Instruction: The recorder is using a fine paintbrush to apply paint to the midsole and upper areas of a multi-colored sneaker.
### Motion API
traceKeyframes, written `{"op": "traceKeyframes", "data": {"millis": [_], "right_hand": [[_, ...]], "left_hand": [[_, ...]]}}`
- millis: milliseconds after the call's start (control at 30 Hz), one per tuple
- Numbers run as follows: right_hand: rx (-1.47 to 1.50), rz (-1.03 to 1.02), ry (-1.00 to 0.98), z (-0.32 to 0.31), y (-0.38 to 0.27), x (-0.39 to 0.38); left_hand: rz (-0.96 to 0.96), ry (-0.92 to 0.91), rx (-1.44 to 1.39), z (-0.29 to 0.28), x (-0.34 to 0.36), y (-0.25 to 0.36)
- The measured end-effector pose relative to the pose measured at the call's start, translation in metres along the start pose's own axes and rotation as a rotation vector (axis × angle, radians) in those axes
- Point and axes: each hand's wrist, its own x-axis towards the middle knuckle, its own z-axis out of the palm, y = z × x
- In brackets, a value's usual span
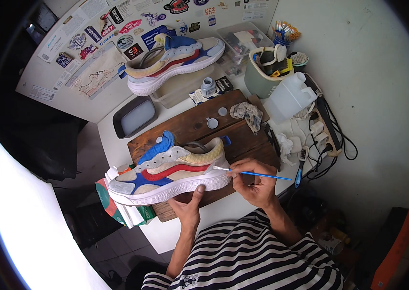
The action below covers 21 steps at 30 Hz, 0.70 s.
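A sneaker [165, 170] in cream, blue, red and yellow, with a white sole, is tilted side-up over the near part of a wooden board [170, 131]. From below, my left hand [188, 207] grips its sole, the thumb against the edge and the other fingers hidden. My right hand [256, 183] pinches a thin blue-handled paintbrush [274, 177]. Its pale tip meets the shoe's side near the heel, just above the sole. A matching sneaker [178, 66] rests farther back on a clear plastic box [168, 93].
An uncapped paint jar [208, 87] stands behind the board. On the board lie a white cap [212, 123] and a stained rag [248, 116]. A grey tray [136, 117] sits left. A bin [260, 79], white jug [291, 98], power strip [329, 128] and blue-handled scrub brush [300, 169] line the right.
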Motion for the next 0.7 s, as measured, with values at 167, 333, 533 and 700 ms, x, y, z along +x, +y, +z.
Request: {"op": "traceKeyframes", "data": {"millis": [167, 333, 533, 700], "right_hand": [[-0.079, -0.013, -0.112, 0.0, -0.012, 0.002], [-0.067, -0.014, -0.068, -0.002, -0.006, 0.002], [-0.063, 0.015, -0.056, -0.006, -0.007, 0.002], [-0.081, -0.011, -0.093, -0.002, -0.014, 0.005]], "left_hand": [[-0.013, -0.021, 0.026, -0.004, 0.002, -0.002], [0.013, -0.002, 0.011, -0.001, 0.0, 0.0], [0.02, -0.022, 0.0, 0.0, 0.001, 0.002], [-0.013, -0.036, 0.016, -0.004, 0.001, 0.0]]}}
